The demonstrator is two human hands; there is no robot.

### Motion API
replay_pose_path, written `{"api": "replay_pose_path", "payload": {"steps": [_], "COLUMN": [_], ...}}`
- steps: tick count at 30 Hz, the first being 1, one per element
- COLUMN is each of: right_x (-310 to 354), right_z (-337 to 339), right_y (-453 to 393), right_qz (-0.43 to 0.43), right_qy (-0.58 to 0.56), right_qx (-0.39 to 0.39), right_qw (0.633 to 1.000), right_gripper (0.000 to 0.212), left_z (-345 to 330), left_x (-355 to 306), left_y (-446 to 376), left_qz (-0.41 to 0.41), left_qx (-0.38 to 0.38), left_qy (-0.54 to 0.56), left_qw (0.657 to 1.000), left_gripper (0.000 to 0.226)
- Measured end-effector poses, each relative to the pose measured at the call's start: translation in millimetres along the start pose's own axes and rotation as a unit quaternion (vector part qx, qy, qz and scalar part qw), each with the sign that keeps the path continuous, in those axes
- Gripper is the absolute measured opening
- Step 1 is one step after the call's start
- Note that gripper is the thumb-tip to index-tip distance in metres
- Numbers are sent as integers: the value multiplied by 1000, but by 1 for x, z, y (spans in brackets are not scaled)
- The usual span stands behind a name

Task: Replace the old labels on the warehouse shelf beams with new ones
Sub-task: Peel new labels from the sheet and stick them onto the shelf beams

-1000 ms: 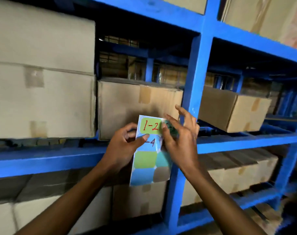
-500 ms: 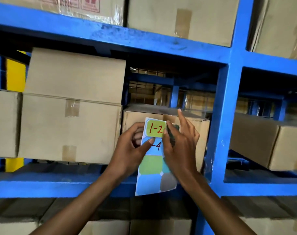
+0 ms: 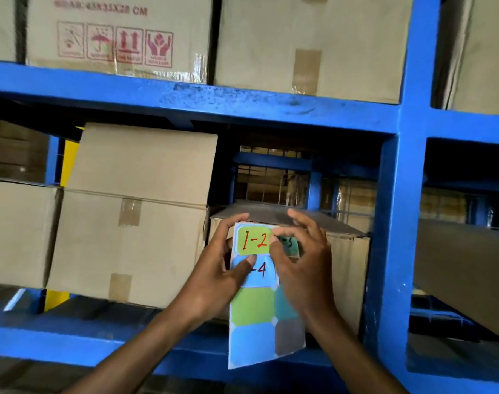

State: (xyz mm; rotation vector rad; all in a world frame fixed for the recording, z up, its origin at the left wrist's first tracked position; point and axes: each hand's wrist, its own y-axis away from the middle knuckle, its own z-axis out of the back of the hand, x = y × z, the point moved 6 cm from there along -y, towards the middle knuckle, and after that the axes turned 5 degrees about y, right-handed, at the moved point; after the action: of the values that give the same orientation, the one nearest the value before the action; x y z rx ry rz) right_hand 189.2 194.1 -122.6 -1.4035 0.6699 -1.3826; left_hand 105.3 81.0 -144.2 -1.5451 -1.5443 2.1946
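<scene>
Label sheet (image 3: 259, 314): light, floppy paper; your left hand (image 3: 217, 277) pinches its edge. Right-hand fingers (image 3: 279, 245) pinch the teal label (image 3: 289, 247) beside "1-2"; peel by its corner.

We read "1-2" in red on the green label (image 3: 252, 240), "-4" on the blue label (image 3: 260, 271), "CM" on the upper carton (image 3: 117, 32).

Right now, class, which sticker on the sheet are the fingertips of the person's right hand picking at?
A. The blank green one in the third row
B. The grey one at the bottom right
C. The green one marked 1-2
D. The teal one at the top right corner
D: the right hand pinches the teal sticker at the top right of the sticker sheet, beside the green 1-2 sticker, while the left hand steadies the sheet.
</scene>
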Motion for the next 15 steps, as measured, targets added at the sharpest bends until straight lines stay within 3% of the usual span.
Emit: {"api": "replay_pose_path", "payload": {"steps": [4,8,15], "right_x": [8,37,89], "right_z": [-8,-14,-24], "right_y": [-25,-57,-129], "right_qz": [-6,38,98], "right_qy": [-56,-87,-178], "right_qx": [23,34,21], "right_qw": [998,995,979], "right_gripper": [7,2,5], "left_z": [12,34,75], "left_x": [-15,-40,-73], "left_y": [-22,-51,-87], "left_qz": [-39,-100,-140], "left_qx": [-31,-55,-60], "left_qy": [-111,-260,-315], "left_qw": [993,959,937], "left_gripper": [69,76,84]}}
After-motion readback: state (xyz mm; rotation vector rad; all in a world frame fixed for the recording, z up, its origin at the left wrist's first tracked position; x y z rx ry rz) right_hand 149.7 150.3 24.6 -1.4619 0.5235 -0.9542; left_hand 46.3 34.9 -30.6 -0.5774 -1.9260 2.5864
